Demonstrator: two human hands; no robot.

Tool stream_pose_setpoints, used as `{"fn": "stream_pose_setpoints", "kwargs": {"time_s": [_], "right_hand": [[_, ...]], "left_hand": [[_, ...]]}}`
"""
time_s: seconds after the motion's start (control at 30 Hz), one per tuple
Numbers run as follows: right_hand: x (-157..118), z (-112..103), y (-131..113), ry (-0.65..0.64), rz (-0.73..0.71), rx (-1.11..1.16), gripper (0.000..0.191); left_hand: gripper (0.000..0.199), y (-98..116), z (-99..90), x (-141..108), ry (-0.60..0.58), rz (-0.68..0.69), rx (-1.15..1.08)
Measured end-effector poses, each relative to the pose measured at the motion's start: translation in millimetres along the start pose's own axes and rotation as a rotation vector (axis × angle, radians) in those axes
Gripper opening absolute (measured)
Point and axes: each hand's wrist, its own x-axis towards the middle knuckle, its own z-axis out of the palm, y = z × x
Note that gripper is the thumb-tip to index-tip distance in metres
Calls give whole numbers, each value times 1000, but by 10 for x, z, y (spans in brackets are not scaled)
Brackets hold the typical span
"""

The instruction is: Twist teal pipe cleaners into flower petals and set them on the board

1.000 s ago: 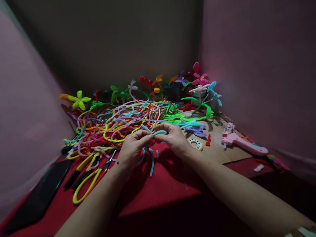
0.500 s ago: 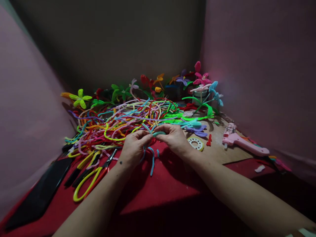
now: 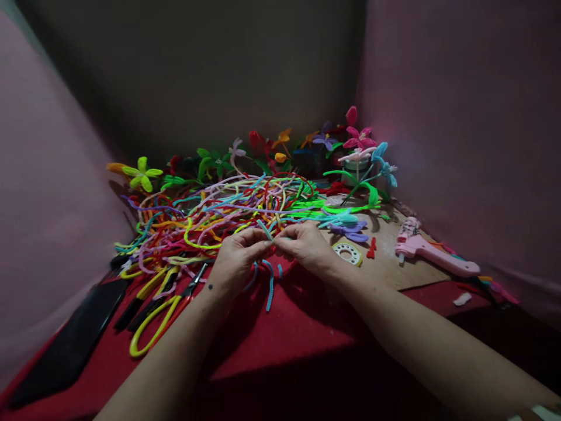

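While red cloth [image 3: 280, 339] lies below, both hands' fingers [image 3: 258, 251] pinch a light-blue pipe cleaner [image 3: 265, 230].

Pink glue gun [image 3: 427, 250] (long-handled) on tan board [image 3: 388, 270], flat black object [image 3: 72, 342] on red cloth [image 3: 280, 339]

Stretched the left arm [image 3: 170, 351] and the right arm [image 3: 403, 333] forward from the lower corners of the view, angled inward. Held the left hand [image 3: 239, 257] and the right hand [image 3: 309, 248] close together, fingers curled and pinched against thumbs. Showed a small dark spot [image 3: 211, 287] near the left wrist.
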Motion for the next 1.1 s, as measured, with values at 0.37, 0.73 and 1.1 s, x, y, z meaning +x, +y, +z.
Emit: {"fn": "stream_pose_setpoints", "kwargs": {"time_s": [0.37, 0.73, 1.1], "right_hand": [[16, -73, -25, -241, 476, 627, 8], [-36, -38, -77, -18, -137, 10, 11], [-104, 6, -65, 67, -415, -531, 15]], "left_hand": [[20, -67, -102, 4, -44, 567, 579], [20, 11, -184, 19, -108, 70, 157], [15, 17, -157, 4, -138, 149, 458]]}}
